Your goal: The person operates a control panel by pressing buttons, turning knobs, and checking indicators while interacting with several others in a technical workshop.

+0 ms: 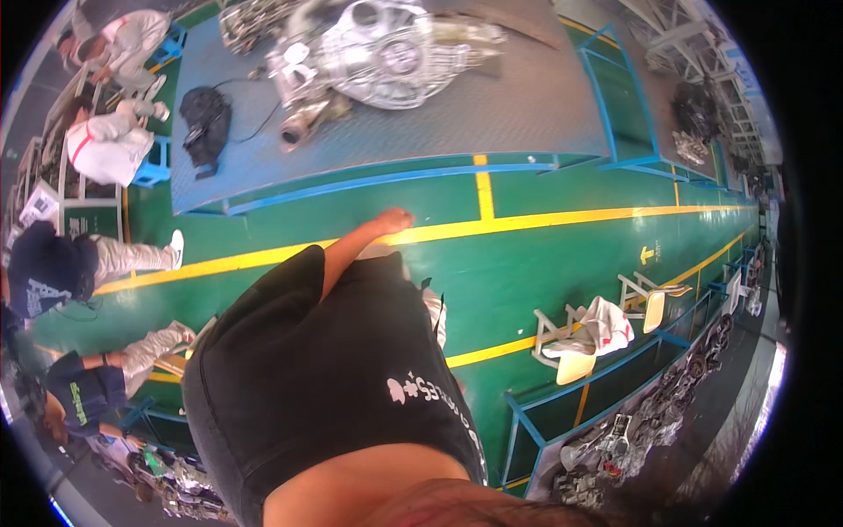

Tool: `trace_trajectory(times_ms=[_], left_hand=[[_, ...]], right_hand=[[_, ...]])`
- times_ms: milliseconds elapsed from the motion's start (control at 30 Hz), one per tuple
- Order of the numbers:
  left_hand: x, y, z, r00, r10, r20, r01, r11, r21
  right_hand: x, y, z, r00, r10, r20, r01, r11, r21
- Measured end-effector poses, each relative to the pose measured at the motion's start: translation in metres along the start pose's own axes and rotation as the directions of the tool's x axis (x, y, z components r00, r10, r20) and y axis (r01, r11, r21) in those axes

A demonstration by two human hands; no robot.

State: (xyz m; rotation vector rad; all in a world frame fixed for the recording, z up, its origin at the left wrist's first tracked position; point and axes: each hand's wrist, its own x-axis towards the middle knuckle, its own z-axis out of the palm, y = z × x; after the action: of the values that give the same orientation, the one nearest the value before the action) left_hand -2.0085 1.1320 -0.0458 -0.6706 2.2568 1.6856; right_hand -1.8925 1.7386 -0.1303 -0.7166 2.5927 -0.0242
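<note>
My left arm comes out of a black T-shirt sleeve and reaches forward over the green floor. At its end, my left hand (393, 220) is above the yellow floor line, with its fingers curled in and nothing visible in them. It is apart from the blue workbench (369, 176) in front of me. On that bench lies a large silver gearbox housing (386, 57) with a round flange, and a pipe-like metal part (307, 123) beside it. A black bag (205, 123) with a cable sits at the bench's left end. My right hand does not show.
People sit on blue stools (154, 162) at the far left, and others are close on my left. A chair with a white and red jacket (606, 325) draped over it stands at right. Behind it, a blue-framed bench (527, 413) carries several metal parts.
</note>
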Motion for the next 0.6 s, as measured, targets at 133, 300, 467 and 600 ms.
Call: trace_trajectory(times_ms=[133, 300, 467, 600], left_hand=[[0.082, 0.130, 0.025, 0.993, -0.015, 0.117, -0.003, 0.988, 0.152], [0.213, 0.184, 0.108, 0.991, -0.035, 0.132, -0.006, 0.955, 0.296], [0.305, 0.253, 0.205, 0.991, 0.078, 0.110, -0.078, 0.997, -0.012], [0.345, 0.356, 0.232, 0.988, -0.105, 0.115, 0.111, 0.993, -0.045]], right_hand=[[0.016, 0.023, -0.012, 0.843, 0.394, 0.367, -0.534, 0.700, 0.475], [0.073, 0.098, -0.035, 0.753, 0.528, 0.393, -0.646, 0.476, 0.597], [0.222, 0.338, -0.041, 0.971, 0.181, -0.156, -0.186, 0.982, -0.016], [0.435, 0.373, -0.292, 0.931, 0.364, -0.016, -0.193, 0.530, 0.826]])
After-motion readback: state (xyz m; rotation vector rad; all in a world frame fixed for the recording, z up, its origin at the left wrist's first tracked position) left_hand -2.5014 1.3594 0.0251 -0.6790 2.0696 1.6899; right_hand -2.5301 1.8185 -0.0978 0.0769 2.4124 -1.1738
